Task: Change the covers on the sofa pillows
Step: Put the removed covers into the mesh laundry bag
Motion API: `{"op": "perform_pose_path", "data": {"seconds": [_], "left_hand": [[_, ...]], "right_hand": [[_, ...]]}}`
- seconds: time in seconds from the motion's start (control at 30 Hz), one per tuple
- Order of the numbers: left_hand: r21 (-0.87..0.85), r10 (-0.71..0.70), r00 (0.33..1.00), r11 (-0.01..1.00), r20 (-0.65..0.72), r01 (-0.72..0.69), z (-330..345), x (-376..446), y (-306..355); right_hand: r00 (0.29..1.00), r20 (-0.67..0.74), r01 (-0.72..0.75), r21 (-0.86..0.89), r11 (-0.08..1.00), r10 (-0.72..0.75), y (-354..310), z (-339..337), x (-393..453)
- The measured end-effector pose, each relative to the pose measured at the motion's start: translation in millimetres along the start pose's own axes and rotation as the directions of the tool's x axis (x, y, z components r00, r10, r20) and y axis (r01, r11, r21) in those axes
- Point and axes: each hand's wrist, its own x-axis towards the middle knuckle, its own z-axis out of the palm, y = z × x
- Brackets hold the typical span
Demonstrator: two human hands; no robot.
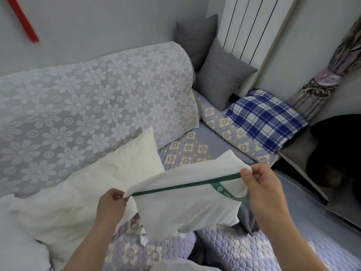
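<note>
A white pillow cover (187, 210) with a dark green edge band and a green printed loop hangs stretched above the sofa seat. My left hand (112, 205) pinches its left corner. My right hand (260, 184) pinches the right corner at the green band, held a little higher. A bare cream pillow insert (93, 190) lies on the seat to the left, leaning against the flower-patterned sofa back (88, 98). Part of the cover's lower edge droops toward the seat.
Two grey cushions (220, 75) and a blue plaid pillow (265, 120) sit in the far right corner of the sofa. A quilted lilac seat cover (234, 249) lies below. A dark table edge with a black object (336, 153) stands at the right. More white fabric (19, 241) is at lower left.
</note>
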Motion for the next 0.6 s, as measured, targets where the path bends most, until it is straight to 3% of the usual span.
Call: {"op": "perform_pose_path", "data": {"seconds": [0.07, 0.1, 0.13, 0.2, 0.27, 0.33, 0.47, 0.53, 0.6], "left_hand": [[-0.069, 0.077, 0.997, 0.995, -0.002, -0.077, -2.1, -2.1, -2.9], [-0.218, 0.071, 0.997, 0.974, 0.037, -0.062, -4.9, -3.5, -3.4], [-0.409, 0.052, 0.992, 0.912, 0.119, 0.002, -8.0, -3.3, -4.7], [-0.687, 0.082, 0.929, 0.696, 0.362, 0.206, -14.5, 0.4, -10.8], [-0.728, 0.144, 0.849, 0.599, 0.508, 0.334, -19.5, 2.1, -7.4], [-0.696, 0.139, 0.831, 0.63, 0.538, 0.345, -13.4, 3.2, 6.7], [-0.646, 0.087, 0.865, 0.702, 0.495, 0.299, 22.7, 14.4, 66.8], [-0.584, 0.097, 0.884, 0.782, 0.457, 0.216, 46.1, 26.5, 104.3], [-0.519, 0.143, 0.903, 0.849, 0.405, 0.098, 65.0, 43.9, 145.4]], "right_hand": [[1.0, 0.016, -0.007, 0.017, 1.0, 0.006, -1.9, 3.6, -4.0], [0.999, 0.033, -0.022, 0.045, 0.999, 0.02, -2.8, 2.2, -5.2], [0.997, 0.063, -0.055, 0.078, 0.995, 0.05, -3.6, -1.8, -4.9], [0.987, 0.138, -0.103, 0.158, 0.982, 0.081, -9.7, -14.5, -1.8], [0.974, 0.193, -0.15, 0.168, 0.974, 0.116, -9.2, -28.4, 7.2], [0.973, 0.183, -0.165, 0.13, 0.978, 0.14, -1.5, -37.1, 21.1], [0.972, 0.085, -0.218, -0.023, 0.976, 0.22, 21.7, -36.5, 77.2], [0.951, 0.06, -0.298, -0.09, 0.95, 0.304, 33.6, -33.9, 112.6], [0.91, 0.08, -0.407, -0.031, 0.913, 0.408, 47.1, -31.8, 146.3]]}}
